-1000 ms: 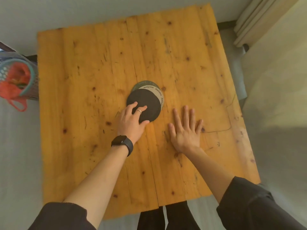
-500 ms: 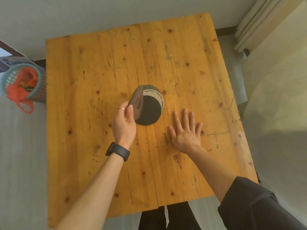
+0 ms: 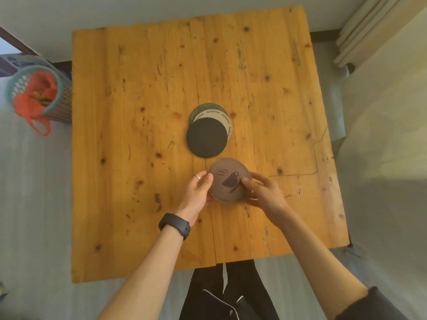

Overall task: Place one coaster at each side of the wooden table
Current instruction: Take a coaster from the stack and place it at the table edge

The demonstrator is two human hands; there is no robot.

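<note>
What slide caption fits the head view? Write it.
Both hands hold a brown cup-printed coaster above the wooden table.

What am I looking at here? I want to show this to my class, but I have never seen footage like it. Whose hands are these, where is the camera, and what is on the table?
There is no machine here. A person wears one wide-angle camera on the head, so the picture looks down along their own arms.

The left hand, with a ring and a dark wristband, and the right hand together hold one brown coaster by its edges. It bears a dark cup drawing.

Below them is a square wooden table. Near its middle lies a small stack of coasters: a black one on top, a pale one with printed lettering under it, and a green one lowest.

On the floor to the left stands a teal basket with something red inside. Curtains hang at upper right.
</note>
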